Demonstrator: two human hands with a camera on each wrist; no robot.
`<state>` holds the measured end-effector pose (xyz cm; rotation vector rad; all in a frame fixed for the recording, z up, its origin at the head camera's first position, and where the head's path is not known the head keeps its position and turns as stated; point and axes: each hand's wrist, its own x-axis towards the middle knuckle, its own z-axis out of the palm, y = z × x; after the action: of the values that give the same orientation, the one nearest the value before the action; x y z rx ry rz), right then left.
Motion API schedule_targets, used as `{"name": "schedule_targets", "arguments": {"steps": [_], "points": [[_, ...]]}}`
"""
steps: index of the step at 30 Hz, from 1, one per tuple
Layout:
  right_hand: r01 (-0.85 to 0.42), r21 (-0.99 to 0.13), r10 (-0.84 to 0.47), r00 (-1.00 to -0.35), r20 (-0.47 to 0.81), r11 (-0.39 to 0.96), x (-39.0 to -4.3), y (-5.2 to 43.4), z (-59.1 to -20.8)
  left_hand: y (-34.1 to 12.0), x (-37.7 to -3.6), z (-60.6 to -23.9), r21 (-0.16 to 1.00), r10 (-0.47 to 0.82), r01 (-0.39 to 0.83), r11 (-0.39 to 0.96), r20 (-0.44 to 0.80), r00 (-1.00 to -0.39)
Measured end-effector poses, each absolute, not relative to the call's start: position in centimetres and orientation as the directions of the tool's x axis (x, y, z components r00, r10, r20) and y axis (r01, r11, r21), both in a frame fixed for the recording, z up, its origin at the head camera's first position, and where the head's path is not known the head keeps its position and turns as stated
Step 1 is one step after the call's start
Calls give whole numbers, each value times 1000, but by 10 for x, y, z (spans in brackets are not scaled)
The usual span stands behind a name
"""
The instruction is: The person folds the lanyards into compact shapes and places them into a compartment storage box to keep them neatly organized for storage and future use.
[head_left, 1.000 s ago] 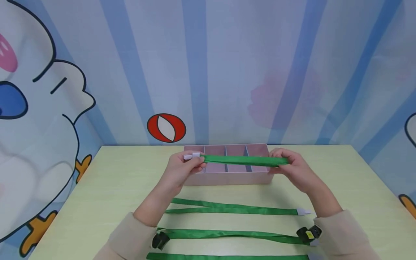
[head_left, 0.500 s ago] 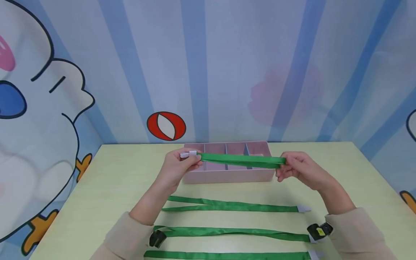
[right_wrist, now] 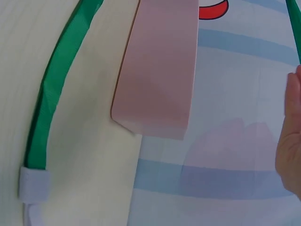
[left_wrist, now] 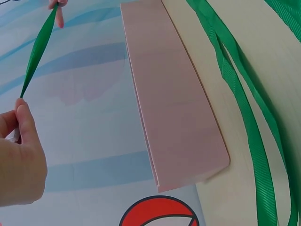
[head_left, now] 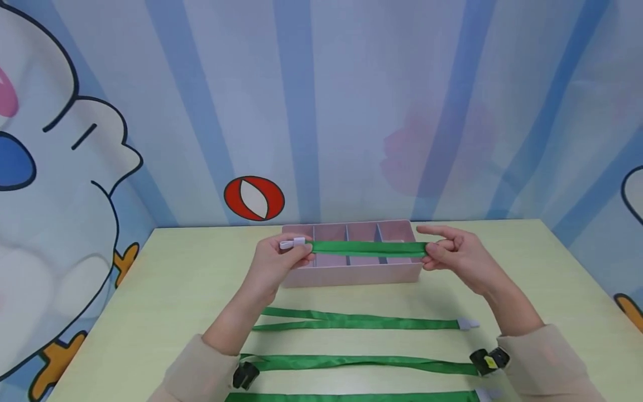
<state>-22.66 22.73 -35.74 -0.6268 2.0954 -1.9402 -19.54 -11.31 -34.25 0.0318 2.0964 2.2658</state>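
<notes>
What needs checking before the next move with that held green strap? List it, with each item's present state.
1. Left hand pinches the held strap at its white tip: ok.
2. Right hand pinches the other end, index finger stretched out: ok.
3. Strap taut and level between the hands: ok.
4. Strap hangs over the pink divided box: ok.
5. Box compartments free of other things: cannot tell, partly hidden by the strap.
6. Other green straps lie flat on the table, apart from the box: ok.
</notes>
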Motion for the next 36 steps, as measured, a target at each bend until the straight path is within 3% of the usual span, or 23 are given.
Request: {"name": "schedule_targets", "arguments": {"steps": [4,14,24,36], "points": [[-158,-969,-405,-912,69,190,-224,224,-353,-112,-195,-343,997,48,-21,-76,-17,-999],[-146,-938,-206,-975,83,314,-218,217,-350,-103,-195,-348,997,-15,-28,-75,-29,-999],[-108,-931,-100,-992,78,348,-214,206,-346,-93,-196,-354,999,-28,-12,-47,-13,-1000],[-47,-976,-199,-980,4,214,-208,184,-338,-71,-194,-358,991,35,-44,-123,-40,-999]]}}
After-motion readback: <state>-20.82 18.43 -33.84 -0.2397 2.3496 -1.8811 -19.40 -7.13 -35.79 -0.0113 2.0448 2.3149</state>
